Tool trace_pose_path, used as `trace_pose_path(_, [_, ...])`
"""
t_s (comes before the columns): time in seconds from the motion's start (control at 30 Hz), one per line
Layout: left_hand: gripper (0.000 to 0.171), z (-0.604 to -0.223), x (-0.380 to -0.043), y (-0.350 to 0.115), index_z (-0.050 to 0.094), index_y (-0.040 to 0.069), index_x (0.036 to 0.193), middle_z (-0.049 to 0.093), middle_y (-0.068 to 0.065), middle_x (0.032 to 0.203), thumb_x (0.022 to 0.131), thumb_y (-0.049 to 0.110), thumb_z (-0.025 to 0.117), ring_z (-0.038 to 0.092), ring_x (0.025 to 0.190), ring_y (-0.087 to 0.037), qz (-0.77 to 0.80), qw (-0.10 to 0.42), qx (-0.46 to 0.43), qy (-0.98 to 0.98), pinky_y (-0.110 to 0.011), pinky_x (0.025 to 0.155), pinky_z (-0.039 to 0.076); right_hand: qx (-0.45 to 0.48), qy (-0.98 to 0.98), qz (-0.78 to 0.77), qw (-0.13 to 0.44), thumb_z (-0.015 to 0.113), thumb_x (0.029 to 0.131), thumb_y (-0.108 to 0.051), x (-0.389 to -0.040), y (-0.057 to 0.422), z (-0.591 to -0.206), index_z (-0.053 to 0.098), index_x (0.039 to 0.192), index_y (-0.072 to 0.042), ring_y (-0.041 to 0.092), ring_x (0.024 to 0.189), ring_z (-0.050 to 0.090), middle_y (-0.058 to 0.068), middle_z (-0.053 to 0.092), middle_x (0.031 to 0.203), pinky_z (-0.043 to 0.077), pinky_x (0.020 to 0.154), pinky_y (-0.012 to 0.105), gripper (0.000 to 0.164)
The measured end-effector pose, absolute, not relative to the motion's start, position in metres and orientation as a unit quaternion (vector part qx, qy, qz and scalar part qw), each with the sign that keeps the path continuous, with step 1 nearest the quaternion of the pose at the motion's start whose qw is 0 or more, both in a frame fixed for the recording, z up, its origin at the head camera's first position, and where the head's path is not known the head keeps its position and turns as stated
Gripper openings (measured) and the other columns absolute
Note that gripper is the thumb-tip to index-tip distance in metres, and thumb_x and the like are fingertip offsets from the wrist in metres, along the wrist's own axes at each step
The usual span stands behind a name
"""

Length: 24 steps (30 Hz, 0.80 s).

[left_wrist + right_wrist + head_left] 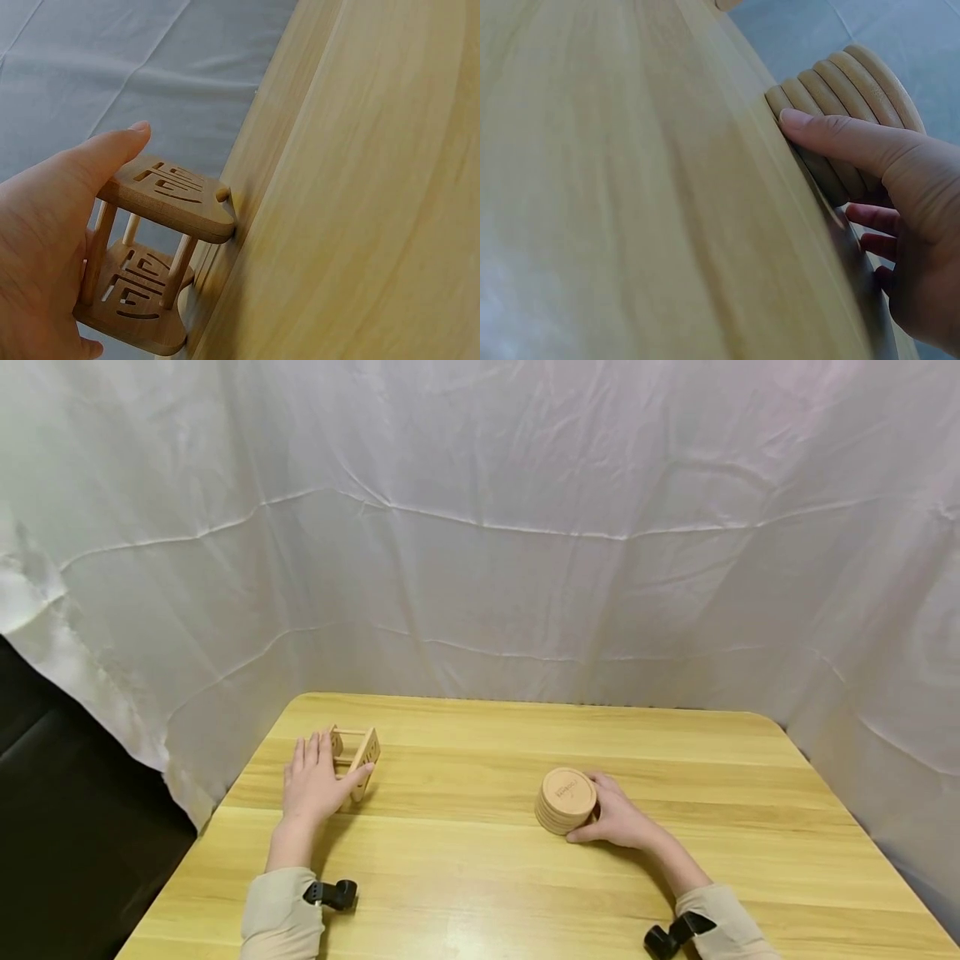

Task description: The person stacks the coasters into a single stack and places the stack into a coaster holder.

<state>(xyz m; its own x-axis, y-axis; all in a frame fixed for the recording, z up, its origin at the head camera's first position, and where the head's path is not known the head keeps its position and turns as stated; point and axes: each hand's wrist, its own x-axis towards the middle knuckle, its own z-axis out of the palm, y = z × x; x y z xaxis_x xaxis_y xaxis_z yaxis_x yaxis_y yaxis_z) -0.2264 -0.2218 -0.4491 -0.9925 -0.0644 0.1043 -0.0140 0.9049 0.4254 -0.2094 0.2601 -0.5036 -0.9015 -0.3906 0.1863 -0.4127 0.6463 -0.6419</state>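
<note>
On the left of the table, my left hand [310,787] grips a wooden coaster holder [367,757], two cut-out panels joined by round rods. The left wrist view shows the thumb across one patterned panel [176,187]; the fingers are mostly hidden behind the holder. Right of the middle stands a stack of round wooden coasters [564,802], its top one engraved. My right hand [621,817] holds this stack from its right side. From the right wrist, the thumb [840,135] lies along the ridged edges of the coasters [862,90], fingers on the far side.
The light wood table [465,868] has rounded back corners. A pale cloth curtain [480,593] hangs close behind it and round the sides. Dark material [75,793] shows at the far left. Each sleeve carries a black wrist camera [333,894].
</note>
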Motion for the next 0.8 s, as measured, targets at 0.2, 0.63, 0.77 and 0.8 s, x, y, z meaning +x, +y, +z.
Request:
trace_pose_path(0.2, [0.108,-0.450,-0.226,-0.223,-0.001,0.009,0.157,0.003,-0.027,0.162,0.086,0.074,0.048,-0.005,0.149,-0.048,-0.211,0.054,0.023,-0.976,-0.077,0.111,0.000,0.218,-0.907,0.360,0.012,0.091,0.060,-0.040,-0.209,0.259,-0.504,0.050,0.139,-0.007,0.036,0.126,0.043,0.016,0.051,0.133,0.035,0.105,0.061,0.095])
trace_pose_path(0.63, [0.108,-0.435,-0.223,-0.217,0.001,0.008,0.157,0.001,-0.023,0.163,0.086,0.076,0.044,-0.008,0.150,-0.045,-0.214,0.057,0.022,-0.975,-0.081,0.104,-0.011,0.211,-0.903,0.374,0.002,0.091,0.059,-0.040,-0.212,0.259,-0.506,0.048,0.141,-0.008,0.036,0.130,0.040,0.016,0.048,0.136,0.032,0.108,0.063,0.099])
trace_pose_path(0.77, [0.110,-0.428,-0.222,-0.209,0.002,0.007,0.157,0.002,-0.021,0.164,0.085,0.078,0.044,-0.007,0.150,-0.044,-0.209,0.068,0.001,-0.976,-0.081,0.105,-0.009,0.208,-0.904,0.375,0.000,0.091,0.059,-0.040,-0.212,0.258,-0.506,0.048,0.141,-0.008,0.036,0.130,0.040,0.015,0.048,0.136,0.032,0.108,0.062,0.098])
trace_pose_path(0.8, [0.110,-0.425,-0.222,-0.206,0.002,0.008,0.157,0.003,-0.021,0.164,0.085,0.078,0.045,-0.006,0.150,-0.044,-0.209,0.073,-0.005,-0.975,-0.080,0.106,-0.008,0.208,-0.904,0.373,0.001,0.091,0.059,-0.041,-0.212,0.258,-0.506,0.048,0.141,-0.007,0.035,0.130,0.040,0.015,0.048,0.136,0.032,0.108,0.062,0.098])
